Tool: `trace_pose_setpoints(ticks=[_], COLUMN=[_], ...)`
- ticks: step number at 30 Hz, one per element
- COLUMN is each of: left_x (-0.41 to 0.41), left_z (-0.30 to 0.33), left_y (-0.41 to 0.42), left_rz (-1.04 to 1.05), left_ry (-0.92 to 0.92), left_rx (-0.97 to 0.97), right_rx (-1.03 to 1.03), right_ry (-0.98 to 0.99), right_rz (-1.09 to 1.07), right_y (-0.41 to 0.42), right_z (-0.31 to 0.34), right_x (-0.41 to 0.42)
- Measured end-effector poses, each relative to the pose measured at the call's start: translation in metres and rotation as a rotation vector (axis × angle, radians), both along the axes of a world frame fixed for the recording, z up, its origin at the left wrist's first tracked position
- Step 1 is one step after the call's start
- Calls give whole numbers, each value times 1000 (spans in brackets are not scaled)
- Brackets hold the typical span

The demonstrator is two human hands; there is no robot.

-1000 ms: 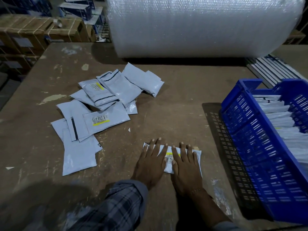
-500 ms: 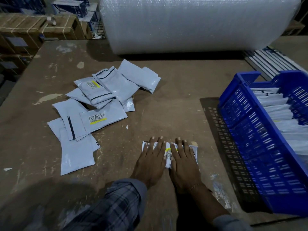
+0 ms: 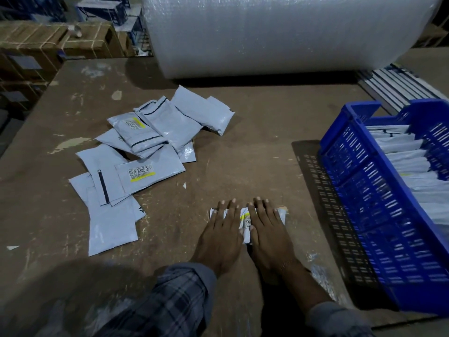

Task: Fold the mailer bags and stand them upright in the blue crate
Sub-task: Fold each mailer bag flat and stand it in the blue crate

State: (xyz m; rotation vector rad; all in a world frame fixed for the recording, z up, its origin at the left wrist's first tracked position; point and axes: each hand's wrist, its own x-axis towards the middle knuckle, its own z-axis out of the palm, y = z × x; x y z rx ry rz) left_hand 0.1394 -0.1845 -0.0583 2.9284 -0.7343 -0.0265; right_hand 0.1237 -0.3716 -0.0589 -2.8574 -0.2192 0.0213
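Observation:
A folded grey mailer bag (image 3: 245, 221) with a yellow-edged label lies flat on the brown table near its front edge. My left hand (image 3: 220, 235) and my right hand (image 3: 268, 235) press down on it side by side, fingers straight, covering most of it. A loose pile of several unfolded grey mailer bags (image 3: 143, 156) lies to the left and further back. The blue crate (image 3: 379, 205) stands at the right, with several folded bags (image 3: 410, 164) upright in a row inside it.
A huge roll of bubble wrap (image 3: 279, 32) lies across the back of the table (image 3: 243, 152). Stacked flat strips (image 3: 393, 86) sit behind the crate. Cardboard boxes (image 3: 48, 45) stand beyond the table's far left edge.
Both hands stay pressed on the bag. The visible part of the bag has shrunk as it is flattened into a narrower fold under my palms.

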Motion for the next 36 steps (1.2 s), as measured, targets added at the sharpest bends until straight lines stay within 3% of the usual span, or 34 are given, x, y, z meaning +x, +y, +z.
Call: trace_pose_setpoints(ticks=[7, 12, 20, 23, 27, 32, 36], left_x=[26, -6, 35, 24, 14, 9, 5], left_z=[6, 6, 5, 9, 10, 3, 6], left_y=[18, -10, 29, 11, -7, -2, -1], left_rz=[60, -52, -47, 20, 157, 99, 45], left_ry=[23, 20, 105, 98, 111, 33, 23], left_rx=[13, -21, 30, -36, -127, -24, 34], right_rx=[25, 24, 42, 94, -46, -84, -96], right_ry=[0, 24, 57, 87, 34, 9, 23], right_rz=[-31, -15, 20, -102, -274, -187, -318], right_y=[8, 0, -4, 2, 13, -3, -9], right_z=[4, 8, 10, 22, 19, 10, 7], right_x=[-34, -9, -38, -23, 2, 16, 37])
